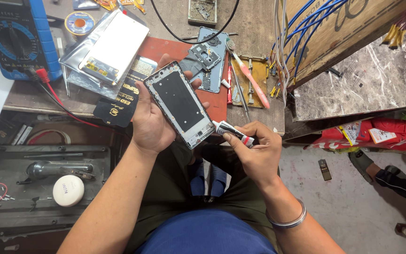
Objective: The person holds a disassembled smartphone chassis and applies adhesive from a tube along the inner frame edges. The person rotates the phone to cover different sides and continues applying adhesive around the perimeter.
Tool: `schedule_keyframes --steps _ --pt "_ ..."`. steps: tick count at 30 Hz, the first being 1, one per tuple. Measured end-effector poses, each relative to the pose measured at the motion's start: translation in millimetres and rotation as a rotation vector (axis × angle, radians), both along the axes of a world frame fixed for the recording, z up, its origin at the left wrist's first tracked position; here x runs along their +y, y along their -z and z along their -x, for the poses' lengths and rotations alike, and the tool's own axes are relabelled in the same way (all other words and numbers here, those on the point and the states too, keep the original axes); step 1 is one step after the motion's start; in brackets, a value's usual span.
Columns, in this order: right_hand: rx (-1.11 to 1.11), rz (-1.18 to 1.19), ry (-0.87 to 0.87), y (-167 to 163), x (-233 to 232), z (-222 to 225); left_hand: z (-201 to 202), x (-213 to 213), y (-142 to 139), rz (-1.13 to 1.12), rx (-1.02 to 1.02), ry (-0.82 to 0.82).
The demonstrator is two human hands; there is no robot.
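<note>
The left hand (152, 123) holds an opened phone frame (180, 104) above the lap, its grip closed around the frame's edges. The right hand (255, 149) pinches a small glue tube (233, 133), whose tip touches the frame's lower corner. A blue multimeter (19, 37) lies on the desk (254, 35).

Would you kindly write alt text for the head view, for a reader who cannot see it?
The left hand holds an opened phone frame while the right hand puts a small tube to its lower edge. Behind lie a workbench, a blue multimeter and a red mat.
</note>
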State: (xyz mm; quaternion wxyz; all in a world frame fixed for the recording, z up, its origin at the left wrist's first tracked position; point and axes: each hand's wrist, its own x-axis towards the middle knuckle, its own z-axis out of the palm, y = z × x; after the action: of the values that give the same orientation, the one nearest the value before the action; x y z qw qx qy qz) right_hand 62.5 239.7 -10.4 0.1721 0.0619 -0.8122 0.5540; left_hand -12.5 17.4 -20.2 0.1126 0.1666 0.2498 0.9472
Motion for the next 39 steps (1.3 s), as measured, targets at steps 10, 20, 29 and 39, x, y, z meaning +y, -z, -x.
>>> schedule_keyframes --steps 10,20,29,39 --pt "-0.018 -0.015 0.001 -1 4 -8 -1 0 0 -0.011 -0.004 -0.002" --pt "-0.042 0.011 -0.014 7 16 -17 -1 0 1 -0.019 0.003 -0.005" --pt "-0.363 0.969 -0.132 16 27 -22 -1 -1 2 -0.064 -0.021 -0.004" --pt "0.108 0.45 -0.042 35 13 -4 -2 -2 -6 -0.105 -0.014 -0.118"
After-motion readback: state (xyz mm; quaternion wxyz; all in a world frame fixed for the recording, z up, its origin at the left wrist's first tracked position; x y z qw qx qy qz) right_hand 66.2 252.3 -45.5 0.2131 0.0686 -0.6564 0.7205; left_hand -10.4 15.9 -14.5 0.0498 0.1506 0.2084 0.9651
